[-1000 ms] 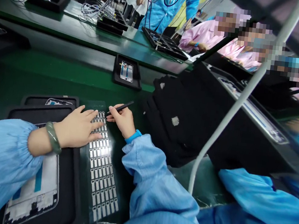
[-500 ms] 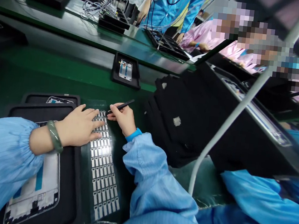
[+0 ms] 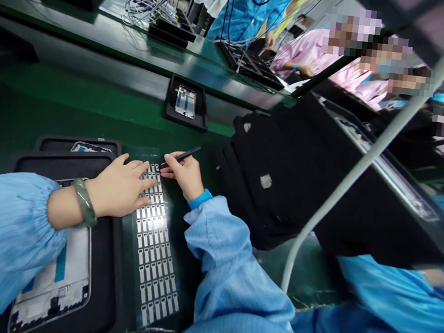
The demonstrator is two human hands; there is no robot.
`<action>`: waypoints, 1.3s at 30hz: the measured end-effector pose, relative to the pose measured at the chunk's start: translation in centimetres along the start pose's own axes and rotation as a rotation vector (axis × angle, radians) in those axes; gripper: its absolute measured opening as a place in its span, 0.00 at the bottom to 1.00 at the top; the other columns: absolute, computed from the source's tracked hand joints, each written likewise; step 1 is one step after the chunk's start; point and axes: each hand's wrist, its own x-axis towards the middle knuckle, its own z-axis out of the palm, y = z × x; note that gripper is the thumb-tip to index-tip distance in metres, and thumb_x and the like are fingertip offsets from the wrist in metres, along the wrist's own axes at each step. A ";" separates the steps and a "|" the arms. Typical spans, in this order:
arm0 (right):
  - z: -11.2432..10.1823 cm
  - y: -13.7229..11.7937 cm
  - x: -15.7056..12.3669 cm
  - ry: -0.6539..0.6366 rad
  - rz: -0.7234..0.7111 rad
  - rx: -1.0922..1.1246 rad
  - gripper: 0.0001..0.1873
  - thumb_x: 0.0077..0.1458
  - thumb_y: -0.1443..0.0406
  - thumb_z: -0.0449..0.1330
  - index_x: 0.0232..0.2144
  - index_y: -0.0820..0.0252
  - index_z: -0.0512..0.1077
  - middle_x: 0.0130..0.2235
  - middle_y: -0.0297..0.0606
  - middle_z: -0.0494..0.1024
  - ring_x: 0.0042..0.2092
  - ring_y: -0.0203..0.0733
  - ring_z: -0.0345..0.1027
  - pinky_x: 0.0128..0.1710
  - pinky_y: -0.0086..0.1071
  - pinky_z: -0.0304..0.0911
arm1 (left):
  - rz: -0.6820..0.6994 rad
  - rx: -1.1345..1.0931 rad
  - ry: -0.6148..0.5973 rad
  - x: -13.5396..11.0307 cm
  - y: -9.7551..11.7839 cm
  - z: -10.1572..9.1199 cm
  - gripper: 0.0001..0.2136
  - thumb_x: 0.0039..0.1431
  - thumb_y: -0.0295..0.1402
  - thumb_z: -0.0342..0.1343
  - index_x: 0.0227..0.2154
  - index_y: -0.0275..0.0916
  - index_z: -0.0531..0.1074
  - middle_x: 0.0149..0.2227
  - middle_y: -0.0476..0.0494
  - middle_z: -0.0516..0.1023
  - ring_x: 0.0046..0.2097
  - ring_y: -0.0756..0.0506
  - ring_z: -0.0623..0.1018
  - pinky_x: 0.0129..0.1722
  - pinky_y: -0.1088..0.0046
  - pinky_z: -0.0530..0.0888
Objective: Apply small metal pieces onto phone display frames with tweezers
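A clear sheet (image 3: 157,244) with rows of small pale, notched stickers lies on the green table. My left hand (image 3: 123,184) rests spread on the sheet's upper left part, fingers apart. At the sheet's top right corner, my right hand (image 3: 184,175) pinches a thin black pen-like tool (image 3: 188,153), its tip down by the stickers. Whether it is a pair of tweezers I cannot tell. Under my left forearm sits a black tray (image 3: 107,281) with a silver phone frame (image 3: 73,272), partly hidden by my sleeve. A second tray (image 3: 52,143) shows behind it, holding another frame (image 3: 90,148).
A small black tray with a phone frame (image 3: 185,102) stands farther back. Stacked black trays (image 3: 278,194) rise on the right, beside a pale bent tube (image 3: 334,195). Beyond is a conveyor (image 3: 112,39) with cable-filled trays (image 3: 171,30). A co-worker's blue sleeve (image 3: 399,299) is at right.
Both hands keep nearly the same place over the sheet. The view has shifted slightly. A co-worker's sleeve at the right and people across the conveyor have moved a little.
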 end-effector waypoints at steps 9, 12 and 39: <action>-0.1 -0.1 0.2 -0.011 0.037 0.081 0.06 0.56 0.74 0.61 0.29 0.63 0.70 0.22 0.31 0.76 0.21 0.32 0.74 0.20 0.22 0.73 | 0.008 -0.013 0.003 0.0 -0.1 0.0 0.23 0.67 0.46 0.49 0.60 0.43 0.69 0.64 0.26 0.66 0.65 0.31 0.66 0.61 0.41 0.59; -0.4 -0.2 0.3 -0.034 0.054 0.131 0.06 0.55 0.75 0.61 0.30 0.62 0.70 0.21 0.31 0.77 0.20 0.32 0.73 0.20 0.22 0.73 | 0.002 -0.056 0.020 0.0 -0.1 0.2 0.23 0.65 0.45 0.52 0.59 0.42 0.70 0.64 0.26 0.66 0.65 0.30 0.66 0.62 0.40 0.58; 8.3 -6.3 -6.4 -0.700 -0.146 0.209 0.19 0.47 0.56 0.72 0.38 0.58 0.75 0.31 0.31 0.82 0.29 0.32 0.77 0.33 0.26 0.75 | -0.276 -0.836 0.030 -11.9 -5.7 -3.3 0.23 0.61 0.56 0.44 0.32 0.42 0.74 0.32 0.48 0.77 0.34 0.44 0.77 0.33 0.69 0.74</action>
